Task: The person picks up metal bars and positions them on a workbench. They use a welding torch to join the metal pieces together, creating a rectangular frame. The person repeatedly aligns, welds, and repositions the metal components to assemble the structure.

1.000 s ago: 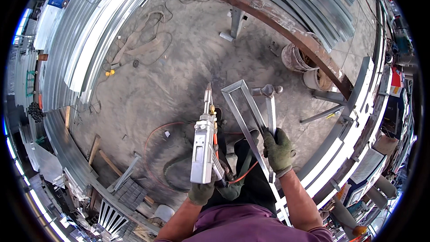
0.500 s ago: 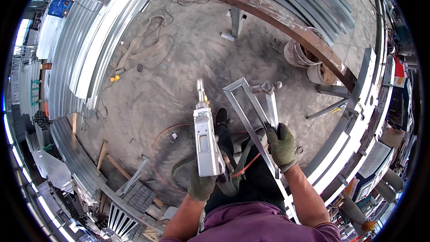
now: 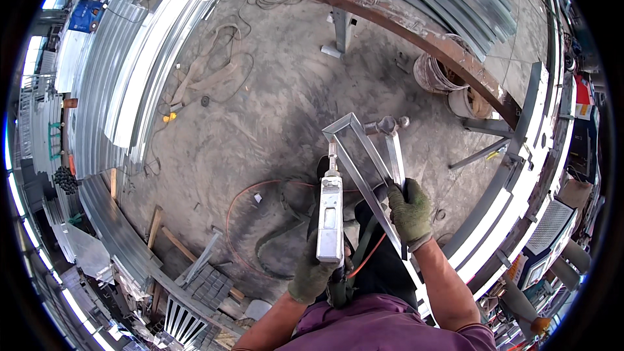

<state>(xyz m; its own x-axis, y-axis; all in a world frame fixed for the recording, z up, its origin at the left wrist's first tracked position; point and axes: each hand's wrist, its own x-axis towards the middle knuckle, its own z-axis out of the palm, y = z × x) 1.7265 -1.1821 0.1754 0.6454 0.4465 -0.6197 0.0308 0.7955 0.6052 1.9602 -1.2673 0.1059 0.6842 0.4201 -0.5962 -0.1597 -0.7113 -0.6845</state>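
Note:
My left hand (image 3: 311, 278), in a green work glove, grips a silver welding gun (image 3: 330, 221) from beneath. The gun's slim nozzle (image 3: 333, 151) points away from me, close to the left corner of a narrow frame; I cannot tell whether they touch. This frame of square metal tube (image 3: 364, 179) slants from in front of my body up to the middle. My gloved right hand (image 3: 411, 213) is closed around the handle of a ball-peen hammer (image 3: 394, 149), right against the frame. The hammer's head points up, just right of the frame's far end.
Corrugated metal sheets (image 3: 117, 71) are stacked at the left. A brown curved-looking beam (image 3: 383, 19) crosses the far side, with dirty buckets (image 3: 431, 77) beside it. Long pale steel profiles (image 3: 484, 227) lie at the right. An orange hose (image 3: 229, 211) loops over the concrete floor.
My left hand has carried the welding gun right and slightly toward me, so its nozzle is now beside the frame's left corner. My right hand, hammer and frame have barely moved.

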